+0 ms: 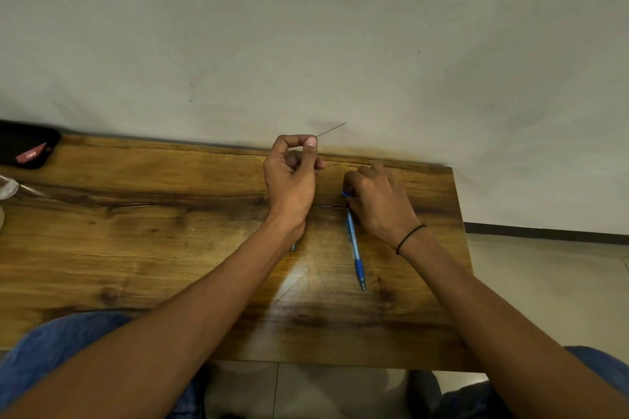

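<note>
Wooden tabletop [170,248], seen from above. Near its 12 o'clock edge the left hand [292,177] is raised and pinches a thin wire [332,129] between thumb and forefinger, free end pointing to 2 o'clock. At its 3 o'clock the right hand [377,201] curls its fingers [360,175] over the far end of a blue pen [355,255], which lies flat with its tip toward 6 o'clock.

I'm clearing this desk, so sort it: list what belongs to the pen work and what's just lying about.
In hand: thin dark rod, pinched by the left hand; blue pen, its far end gripped by the right hand; small metal piece beside the left wrist, probably a pen part.
Lying about: black pouch at the far left; clear object at the left edge.
</note>
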Tool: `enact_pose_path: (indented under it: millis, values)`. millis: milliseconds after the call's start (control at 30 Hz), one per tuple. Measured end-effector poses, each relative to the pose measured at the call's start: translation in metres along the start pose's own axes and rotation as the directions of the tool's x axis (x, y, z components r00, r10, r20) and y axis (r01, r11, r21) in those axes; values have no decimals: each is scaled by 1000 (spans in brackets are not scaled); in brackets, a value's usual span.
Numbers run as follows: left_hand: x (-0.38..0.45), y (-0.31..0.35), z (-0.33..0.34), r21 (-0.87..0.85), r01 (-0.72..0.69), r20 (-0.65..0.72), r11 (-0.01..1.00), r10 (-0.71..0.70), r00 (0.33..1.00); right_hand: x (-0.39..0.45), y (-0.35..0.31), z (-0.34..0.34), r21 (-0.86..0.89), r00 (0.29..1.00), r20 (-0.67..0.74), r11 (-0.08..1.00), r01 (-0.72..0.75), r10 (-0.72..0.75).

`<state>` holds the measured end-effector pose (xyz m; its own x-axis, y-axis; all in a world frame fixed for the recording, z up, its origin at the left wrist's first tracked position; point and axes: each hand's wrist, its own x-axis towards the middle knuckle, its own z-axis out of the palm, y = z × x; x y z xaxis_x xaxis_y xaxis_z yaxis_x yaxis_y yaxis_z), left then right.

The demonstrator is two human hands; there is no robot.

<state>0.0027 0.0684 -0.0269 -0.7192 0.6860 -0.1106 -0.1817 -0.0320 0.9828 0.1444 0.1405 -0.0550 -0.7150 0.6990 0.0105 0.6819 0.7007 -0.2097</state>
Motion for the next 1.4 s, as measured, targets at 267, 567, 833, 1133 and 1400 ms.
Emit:
enact_pose_path:
  millis: [267, 567, 833, 1133, 1400]
  values:
    - [0, -2, 0, -8, 17, 19, 1000, -17, 1000, 6, 9, -9, 316, 986, -92, 943, -102, 137]
    - [-4, -4, 1, -55, 129, 158, 990, -119, 980, 12, -4, -42, 946, 963, 19, 306, -105, 271]
    - [-9, -5, 2, -47, 145, 204, 988, -132, 970, 14, -8, -41, 975, 961, -31, 220, -31, 275]
    - [-9, -3, 3, 3, 133, 237, 991, -130, 963, 14, -7, -40, 977, 940, -45, 211, -29, 338]
    - [22, 4, -16, 668, 114, 169, 735, -300, 939, 14, -4, -44, 976, 920, -24, 207, -63, 391]
